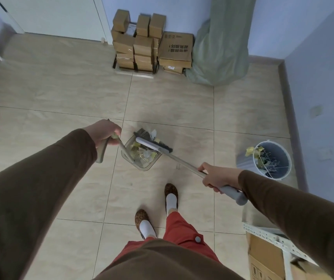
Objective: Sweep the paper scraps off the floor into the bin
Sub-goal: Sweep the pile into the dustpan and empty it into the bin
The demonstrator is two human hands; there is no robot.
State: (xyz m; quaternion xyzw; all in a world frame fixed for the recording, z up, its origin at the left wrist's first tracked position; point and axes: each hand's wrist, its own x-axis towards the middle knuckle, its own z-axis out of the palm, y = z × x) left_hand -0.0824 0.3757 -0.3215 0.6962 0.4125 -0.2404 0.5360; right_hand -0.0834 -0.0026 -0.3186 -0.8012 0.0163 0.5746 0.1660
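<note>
My left hand [106, 132] grips the long handle of a clear dustpan [141, 158] resting on the tiled floor ahead of my feet. Yellow and white paper scraps [142, 153] lie inside the pan, and a few sit at its far lip by the bristles. My right hand [216, 177] holds the grey-handled broom [154, 145], whose head lies across the pan's mouth. The grey bin [271, 160] stands on the floor to the right, near the wall, with yellow scraps and thin sticks inside.
Stacked cardboard boxes [144, 45] and a green sack [220, 47] stand against the far wall. A white metal shelf with a carton [267, 257] is at the lower right. A door [51, 15] is at the upper left. My feet [162, 209] stand behind the dustpan.
</note>
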